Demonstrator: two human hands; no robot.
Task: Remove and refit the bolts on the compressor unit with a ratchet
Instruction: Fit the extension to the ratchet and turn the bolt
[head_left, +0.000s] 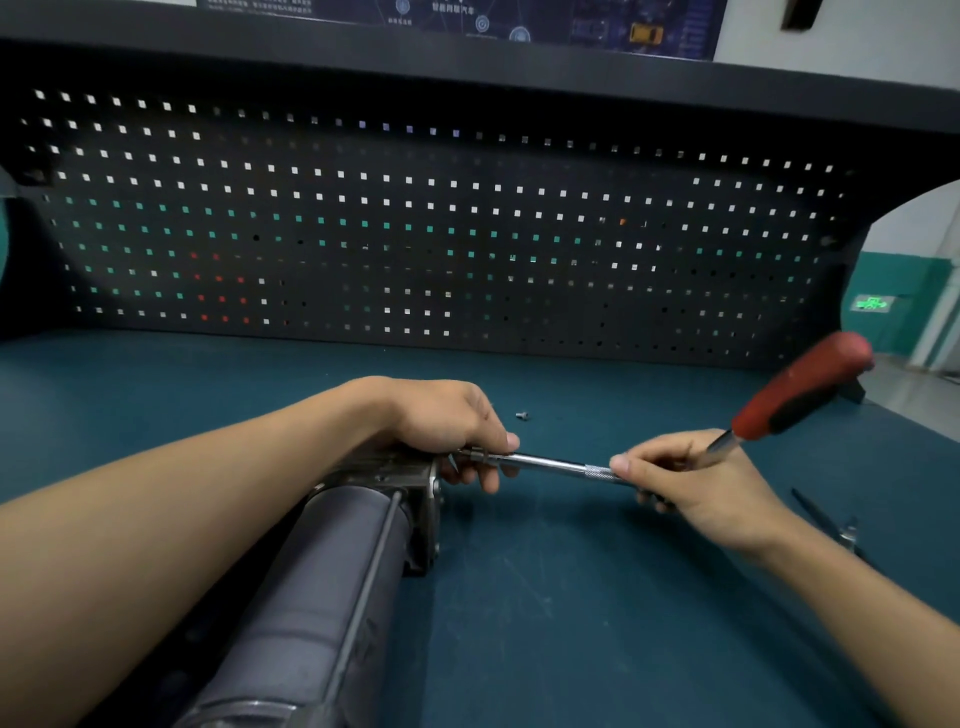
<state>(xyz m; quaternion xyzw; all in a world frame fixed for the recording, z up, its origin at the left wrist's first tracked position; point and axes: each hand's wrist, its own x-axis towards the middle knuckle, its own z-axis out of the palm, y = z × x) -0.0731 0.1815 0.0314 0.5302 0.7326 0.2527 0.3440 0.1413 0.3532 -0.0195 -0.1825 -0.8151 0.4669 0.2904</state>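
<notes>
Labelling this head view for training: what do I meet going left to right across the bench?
First the compressor unit → left hand → loose bolt → right hand → ratchet's red handle.

A teal bench (571, 597) is backed at its far edge by a black pegboard (415, 234); past its right corner a teal-and-white wall (904, 270) with a green sign (872, 303) is seen.

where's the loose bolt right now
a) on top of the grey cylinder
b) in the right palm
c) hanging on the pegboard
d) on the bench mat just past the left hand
d: the small loose bolt lies on the bench mat just beyond the left hand, which, like the right hand, holds the ratchet's extension bar.
</notes>
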